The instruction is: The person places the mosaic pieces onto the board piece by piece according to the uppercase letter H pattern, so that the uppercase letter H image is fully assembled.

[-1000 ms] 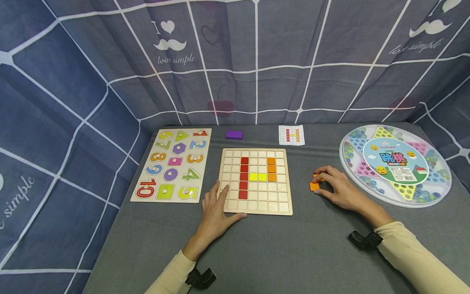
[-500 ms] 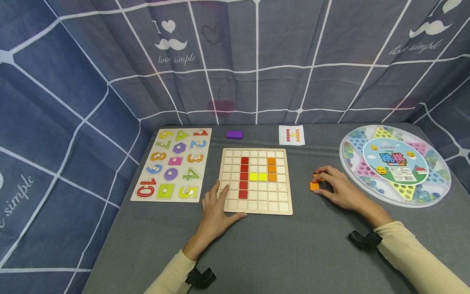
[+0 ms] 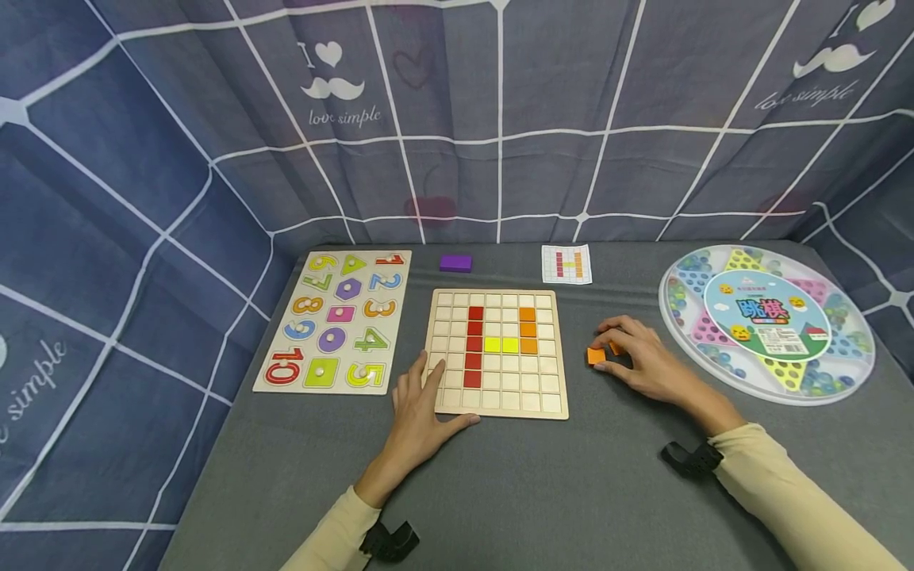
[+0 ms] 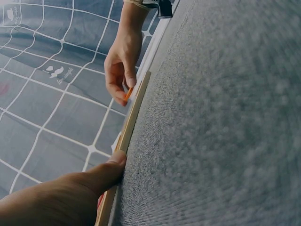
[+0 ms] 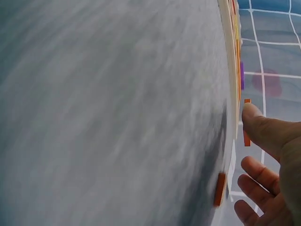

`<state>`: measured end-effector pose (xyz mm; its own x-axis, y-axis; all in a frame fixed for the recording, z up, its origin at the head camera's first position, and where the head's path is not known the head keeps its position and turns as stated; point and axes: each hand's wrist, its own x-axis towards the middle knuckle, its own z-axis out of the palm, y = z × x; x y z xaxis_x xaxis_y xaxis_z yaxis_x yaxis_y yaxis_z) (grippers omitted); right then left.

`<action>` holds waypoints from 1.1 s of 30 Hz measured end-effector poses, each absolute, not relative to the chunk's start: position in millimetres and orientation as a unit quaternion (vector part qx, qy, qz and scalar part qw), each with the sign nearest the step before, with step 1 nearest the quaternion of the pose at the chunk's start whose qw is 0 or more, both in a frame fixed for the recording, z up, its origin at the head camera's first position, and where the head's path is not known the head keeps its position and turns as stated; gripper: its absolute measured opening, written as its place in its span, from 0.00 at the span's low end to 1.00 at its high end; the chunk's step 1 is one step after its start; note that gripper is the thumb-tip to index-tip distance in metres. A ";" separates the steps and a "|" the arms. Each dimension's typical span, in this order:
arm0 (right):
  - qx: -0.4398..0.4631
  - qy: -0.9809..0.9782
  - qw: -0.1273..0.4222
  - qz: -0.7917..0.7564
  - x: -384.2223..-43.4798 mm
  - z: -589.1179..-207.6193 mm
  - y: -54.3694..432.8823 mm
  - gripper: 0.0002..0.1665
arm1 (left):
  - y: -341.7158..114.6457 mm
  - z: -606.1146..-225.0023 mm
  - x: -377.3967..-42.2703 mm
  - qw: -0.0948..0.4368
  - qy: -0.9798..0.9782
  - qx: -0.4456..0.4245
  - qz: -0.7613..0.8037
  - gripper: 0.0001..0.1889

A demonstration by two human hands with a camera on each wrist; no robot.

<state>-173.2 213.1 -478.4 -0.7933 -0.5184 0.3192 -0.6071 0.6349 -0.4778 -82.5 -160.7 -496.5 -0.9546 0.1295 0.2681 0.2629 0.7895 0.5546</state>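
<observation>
The wooden grid board (image 3: 500, 400) lies flat, holding a column of red tiles (image 3: 474, 342), a pair of yellow tiles (image 3: 501, 344) and a shorter column of orange tiles (image 3: 528, 330). My left hand (image 3: 420, 412) rests at its lower left corner, fingers spread along the left side; its thumb (image 4: 115, 165) touches the front edge. To the right of the board, my right hand (image 3: 646, 361) pinches an orange tile (image 3: 596, 356), lifted off the cloth in the right wrist view. A second loose orange tile (image 5: 220, 189) lies on the table under that hand.
A number-and-shape puzzle board (image 3: 321, 321) lies left of the grid. Behind stand a purple block (image 3: 455, 262) and a small pattern card (image 3: 567, 264). A round board-game box (image 3: 767, 321) sits at the right, close to my right forearm. Grid-patterned cloth (image 3: 543, 174) rises behind the table.
My right hand has moved a little left and up with the orange tile, leaving the other loose orange tile behind. The left hand and the grid board have stayed put.
</observation>
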 end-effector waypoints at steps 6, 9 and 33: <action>0.305 -0.897 0.084 0.308 -178.0 -472.3 190.5 0.16 | -160.8 -497.2 -82.2 0.108 -0.940 -0.104 -0.307 0.53; 0.306 -0.893 0.081 0.319 -179.1 -469.8 177.5 0.16 | -160.8 -497.5 -82.3 0.107 -0.941 -0.103 -0.305 0.53; 0.341 -0.879 0.065 0.326 -178.9 -479.4 121.1 0.16 | -161.3 -496.9 -83.3 0.109 -0.942 -0.105 -0.301 0.52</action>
<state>-178.9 121.1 -479.4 -0.7592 -0.5574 0.3362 -0.6418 0.5549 -0.5293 -83.3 -161.3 -496.9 -0.9544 0.1313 0.2679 0.2625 0.7965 0.5446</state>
